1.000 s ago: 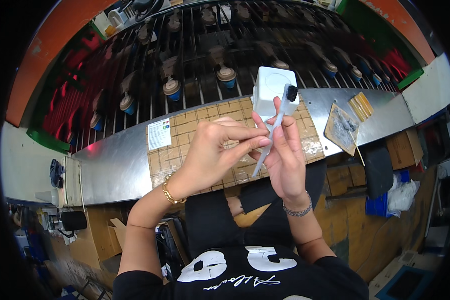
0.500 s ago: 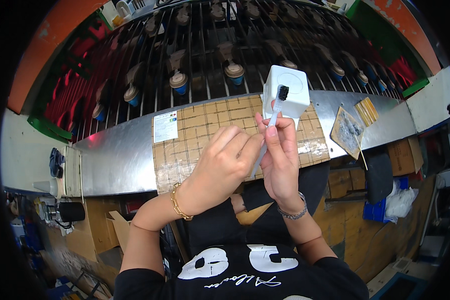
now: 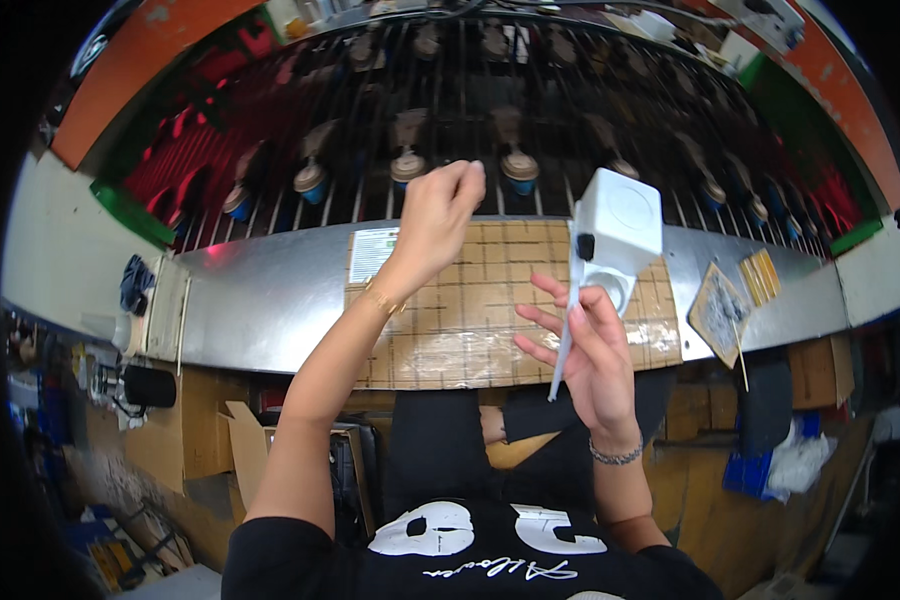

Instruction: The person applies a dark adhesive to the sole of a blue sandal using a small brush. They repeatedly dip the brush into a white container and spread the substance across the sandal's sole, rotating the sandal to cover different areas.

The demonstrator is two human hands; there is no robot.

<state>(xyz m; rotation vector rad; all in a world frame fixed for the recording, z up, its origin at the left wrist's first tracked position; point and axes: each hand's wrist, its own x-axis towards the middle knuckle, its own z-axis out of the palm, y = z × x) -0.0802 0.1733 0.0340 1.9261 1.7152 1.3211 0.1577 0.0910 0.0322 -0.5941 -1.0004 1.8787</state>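
Between thumb and forefinger, my right hand (image 3: 602, 355) pinches a slim translucent brush (image 3: 564, 352) with a black bristle head at its top. The other fingers of that hand fan out to the left. Just behind the brush is a white square-sided container (image 3: 625, 215), beside a round white opening or rim. My left hand (image 3: 438, 222) is closed and raised over the far part of the cardboard sheet (image 3: 460, 340), near the rack's front bars. Its fingertips are hidden, so I cannot make out whether anything is in them.
Shoe-shaped pieces (image 3: 519, 168) with tan round ends and blue parts line a dark barred rack. A metal ledge (image 3: 260, 300) runs along its front. To the right lie a smeared square board (image 3: 718, 310) with a thin stick and a yellowish slatted piece (image 3: 759, 277).
My left hand has moved away from the brush, forward and slightly left. My right hand has shifted right and lower with the brush, its other fingers now spread. The whole view has shifted.
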